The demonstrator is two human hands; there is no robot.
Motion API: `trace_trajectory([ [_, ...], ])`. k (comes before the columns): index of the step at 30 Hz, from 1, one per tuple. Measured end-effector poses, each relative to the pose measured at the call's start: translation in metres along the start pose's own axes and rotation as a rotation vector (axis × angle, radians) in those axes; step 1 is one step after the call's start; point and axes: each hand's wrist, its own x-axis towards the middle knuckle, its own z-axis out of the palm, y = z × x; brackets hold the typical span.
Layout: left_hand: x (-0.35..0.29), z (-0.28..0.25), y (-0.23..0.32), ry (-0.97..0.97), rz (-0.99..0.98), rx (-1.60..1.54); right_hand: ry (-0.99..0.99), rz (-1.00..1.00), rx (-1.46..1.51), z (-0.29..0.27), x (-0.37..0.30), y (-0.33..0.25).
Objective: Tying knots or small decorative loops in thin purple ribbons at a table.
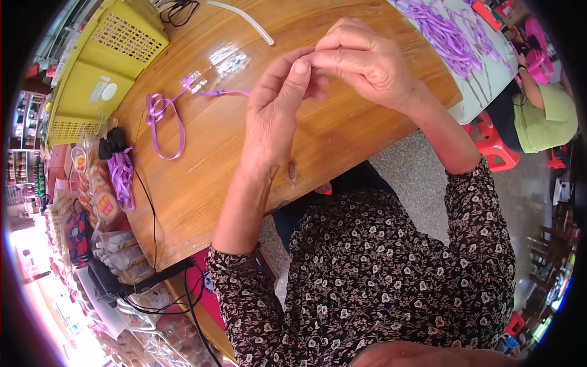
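Observation:
My left hand [275, 92] and my right hand [373, 64] meet above the wooden table, fingertips pressed together. A thin purple strap [227, 93] runs from the tabletop to behind my left hand, whose fingers are closed with the thumb up. The strap's other part lies in a loose loop on the wood, with a small purple piece near its bend. My right hand pinches beside the left thumb tip. Whatever sits between its fingers is hidden.
A yellow-green plastic basket [92, 85] stands at the far left. Near it lies a bundle of purple straps [121, 177] with black ends. A clear tube [244, 19] lies at the back. More purple straps [443, 37] cover a pale table, where another person [547, 116] sits.

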Motion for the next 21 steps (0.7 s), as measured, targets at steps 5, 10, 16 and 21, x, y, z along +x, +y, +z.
trace_trajectory([
  [5, 0.002, -0.014, -0.004, 0.147, -0.054, 0.224, -0.031, 0.087, 0.023, -0.001, -0.01, 0.002],
  [10, -0.003, -0.017, -0.01, 0.254, -0.029, 0.208, 0.022, 0.324, 0.303, -0.009, -0.016, 0.009],
  [16, -0.005, -0.012, -0.011, 0.267, 0.068, 0.255, -0.019, 0.092, 0.034, -0.005, -0.003, -0.006],
  [21, -0.006, -0.016, -0.008, 0.233, -0.041, 0.144, -0.036, -0.103, -0.167, 0.008, -0.007, -0.003],
])
